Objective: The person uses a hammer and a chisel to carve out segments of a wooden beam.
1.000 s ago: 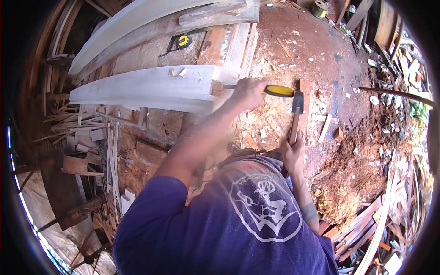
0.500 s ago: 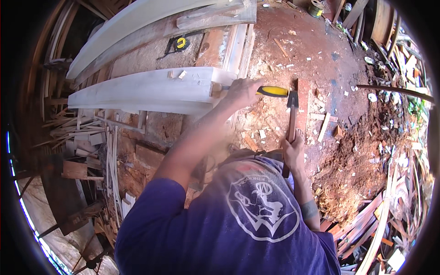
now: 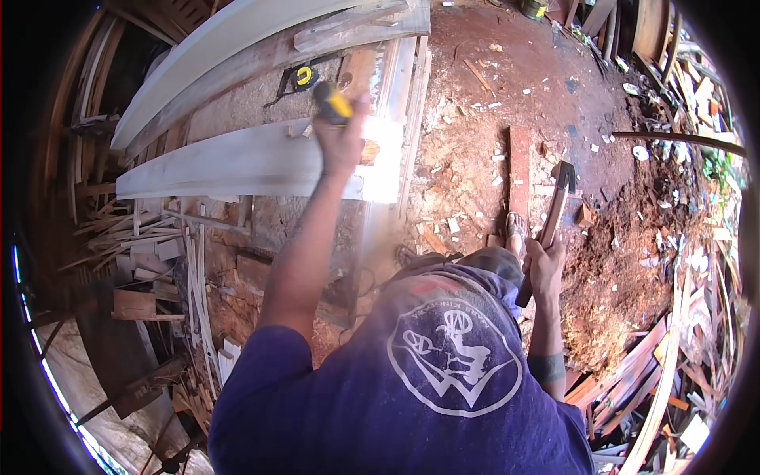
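My left hand (image 3: 342,148) is raised over the near end of a long pale timber (image 3: 229,164), its fingers closed around a chisel (image 3: 333,105). The chisel's yellow-and-black handle is blurred, and its blade cannot be made out. Strong glare washes out the timber's end beside that hand. Low on the right, my right hand (image 3: 546,265) grips a hammer (image 3: 556,204) by its wooden handle. The dark hammer head points away from me, above the ground and apart from the timber.
Behind the timber lie a black-and-yellow tape measure (image 3: 304,76) and a curved pale board (image 3: 229,51). A reddish plank (image 3: 518,162) rests on the chip-strewn ground by my sandalled foot (image 3: 516,226). Sawdust (image 3: 602,305) and offcuts are heaped at right; wood strips (image 3: 198,269) stand at left.
My left hand has lifted the chisel off the timber's end face and swung it left, handle tipped up. The hammer has moved right and back, away from the chisel handle.
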{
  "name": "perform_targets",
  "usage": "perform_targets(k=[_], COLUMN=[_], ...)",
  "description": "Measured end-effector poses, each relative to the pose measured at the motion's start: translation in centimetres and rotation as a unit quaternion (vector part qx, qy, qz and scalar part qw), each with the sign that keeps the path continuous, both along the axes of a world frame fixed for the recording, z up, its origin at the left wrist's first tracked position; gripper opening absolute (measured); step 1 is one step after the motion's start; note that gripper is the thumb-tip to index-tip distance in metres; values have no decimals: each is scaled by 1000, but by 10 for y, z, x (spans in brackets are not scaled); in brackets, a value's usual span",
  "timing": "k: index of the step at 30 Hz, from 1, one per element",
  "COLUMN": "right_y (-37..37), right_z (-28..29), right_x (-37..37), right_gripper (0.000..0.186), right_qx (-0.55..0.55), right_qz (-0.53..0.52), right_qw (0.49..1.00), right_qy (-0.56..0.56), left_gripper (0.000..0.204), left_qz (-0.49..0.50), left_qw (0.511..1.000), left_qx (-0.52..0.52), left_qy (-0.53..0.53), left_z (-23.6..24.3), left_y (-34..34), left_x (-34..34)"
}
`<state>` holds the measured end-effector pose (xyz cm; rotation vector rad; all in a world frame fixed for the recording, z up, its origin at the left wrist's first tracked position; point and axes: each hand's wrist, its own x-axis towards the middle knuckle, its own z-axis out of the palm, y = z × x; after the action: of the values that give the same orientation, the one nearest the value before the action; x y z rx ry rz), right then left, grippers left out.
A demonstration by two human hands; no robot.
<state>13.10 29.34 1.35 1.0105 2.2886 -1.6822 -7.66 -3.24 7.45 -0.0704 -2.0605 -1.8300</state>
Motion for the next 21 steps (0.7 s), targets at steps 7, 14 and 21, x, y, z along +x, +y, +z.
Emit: perform_targets(k=[7,14,21], right_y=[-9,-6,1], right_z=[-6,-8,-8], right_x=[12,18,16], right_gripper=[12,12,11], right_qx=[-63,-63,-80], right_qz=[-35,-36,-55], right_qw=[997,997,995], right_qy=[30,30,31], left_gripper=[14,17,20], left_qz=[-242,-229,-238], left_qw=[877,865,865], left_qx=[-408,-446,-442], left_qy=[71,17,4], left_z=[-54,-74,-68], left_y=[76,68,74], left_x=[31,31,28])
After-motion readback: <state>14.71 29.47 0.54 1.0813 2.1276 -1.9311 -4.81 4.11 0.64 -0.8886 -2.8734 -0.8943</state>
